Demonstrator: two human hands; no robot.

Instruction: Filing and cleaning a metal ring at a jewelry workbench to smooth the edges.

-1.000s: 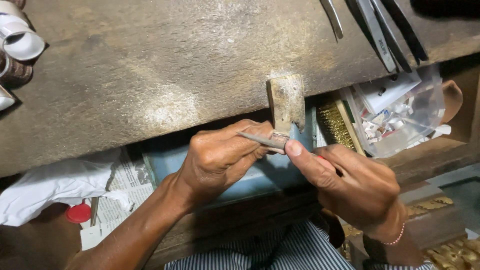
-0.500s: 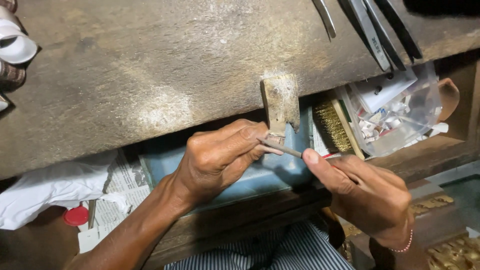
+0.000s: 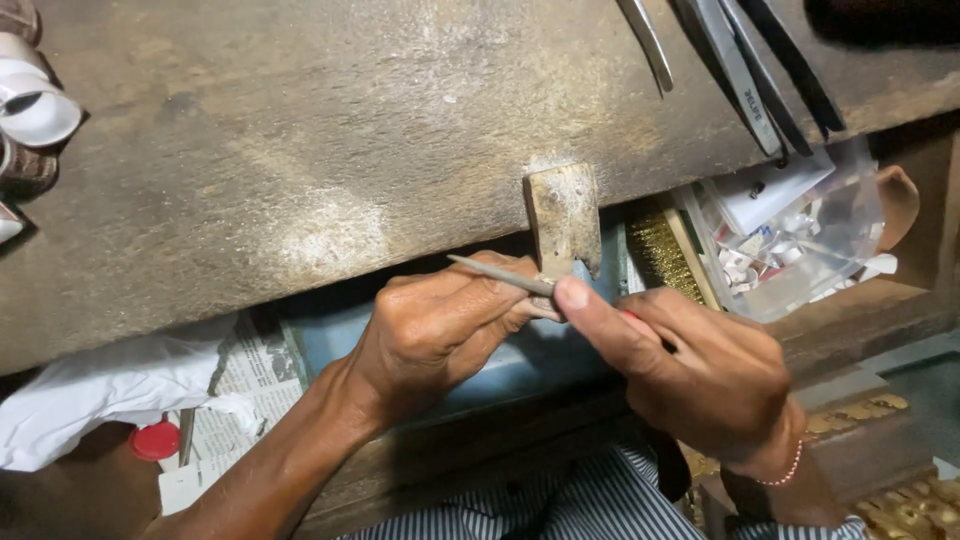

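1. Needle file (image 3: 500,274): one slim metal file lies slanted across the foot of the wooden bench pin (image 3: 564,222), and your right hand (image 3: 690,370) pinches it, index fingertip pressed on the shaft where it meets the pin.
2. Your left hand (image 3: 440,325) is curled tight against the pin's lower end, fingertips closed on something too small to make out beneath the file.
3. Count: two hands, one file, one pin, several long steel tools (image 3: 740,70) lying at the top right of the workbench (image 3: 300,170), one clear plastic bag (image 3: 800,240) of small white scraps just right of the pin, one brass wire brush (image 3: 660,255) between pin and bag.
4. Since half a second ago the file has slid leftward: its tip now reaches past your left knuckles, and your right hand has closed up to the pin.
5. Room: the bench edge runs just above your knuckles, with the blue tray (image 3: 520,360) below them. Left of your forearm lie newspaper (image 3: 240,400), white cloth (image 3: 100,390) and one red cap (image 3: 155,441), well apart from the work.
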